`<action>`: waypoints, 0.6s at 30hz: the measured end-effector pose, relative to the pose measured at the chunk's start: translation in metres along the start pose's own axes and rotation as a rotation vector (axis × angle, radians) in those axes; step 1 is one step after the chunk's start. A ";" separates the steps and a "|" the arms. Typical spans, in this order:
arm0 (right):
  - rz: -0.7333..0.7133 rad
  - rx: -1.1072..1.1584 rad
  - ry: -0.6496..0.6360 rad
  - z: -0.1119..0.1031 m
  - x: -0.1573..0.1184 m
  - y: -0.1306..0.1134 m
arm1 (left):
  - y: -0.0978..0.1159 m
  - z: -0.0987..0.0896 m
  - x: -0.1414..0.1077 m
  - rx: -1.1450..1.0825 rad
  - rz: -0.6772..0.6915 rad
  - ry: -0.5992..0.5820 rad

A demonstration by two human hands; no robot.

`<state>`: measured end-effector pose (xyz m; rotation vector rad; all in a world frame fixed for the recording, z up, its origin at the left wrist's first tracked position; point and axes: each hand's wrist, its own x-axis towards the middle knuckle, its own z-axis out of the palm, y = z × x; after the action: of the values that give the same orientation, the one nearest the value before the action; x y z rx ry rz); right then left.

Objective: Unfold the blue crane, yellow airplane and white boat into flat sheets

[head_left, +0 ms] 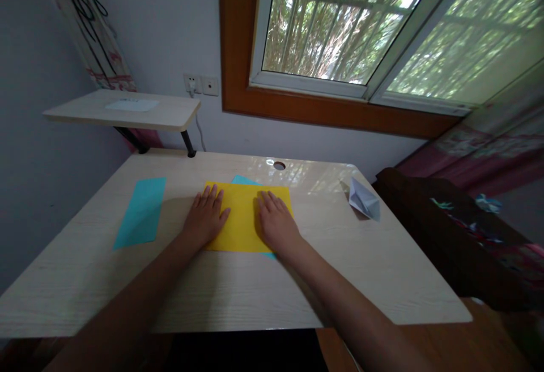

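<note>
A yellow sheet of paper [241, 219] lies flat on the desk in front of me. My left hand [204, 216] rests palm down on its left edge, fingers spread and thumb pointing inward. On the right part of the same sheet lies my right hand [277, 219], also palm down, its fingers stretched out and fairly close together. Beneath the yellow paper is a blue sheet [244, 180]; only a corner at the top and a sliver at the lower right show, the rest being covered.
A blue rectangle of paper [142, 210] lies at the left of the desk [357, 281]. At the right stands a folded white paper shape [363, 199]. A raised shelf [89, 108] with a pale sheet [132, 105] is at the back left. Near the back edge is a round cable hole [279, 165].
</note>
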<state>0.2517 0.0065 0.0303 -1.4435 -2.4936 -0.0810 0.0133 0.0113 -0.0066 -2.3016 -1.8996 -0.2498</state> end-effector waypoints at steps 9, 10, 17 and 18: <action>-0.008 0.055 -0.069 0.033 0.022 -0.002 | 0.002 -0.003 -0.001 -0.005 -0.035 0.008; 0.027 0.043 -0.072 0.034 0.020 0.008 | 0.002 -0.004 -0.001 -0.008 -0.046 -0.001; 0.120 -0.030 -0.074 0.030 0.002 0.060 | -0.028 -0.003 0.000 0.003 -0.195 -0.019; 0.117 -0.034 -0.070 0.030 0.000 0.062 | -0.034 -0.003 0.000 0.009 -0.213 -0.018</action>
<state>0.2986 0.0432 -0.0038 -1.6300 -2.4666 -0.0524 -0.0203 0.0170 -0.0031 -2.1028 -2.1511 -0.2443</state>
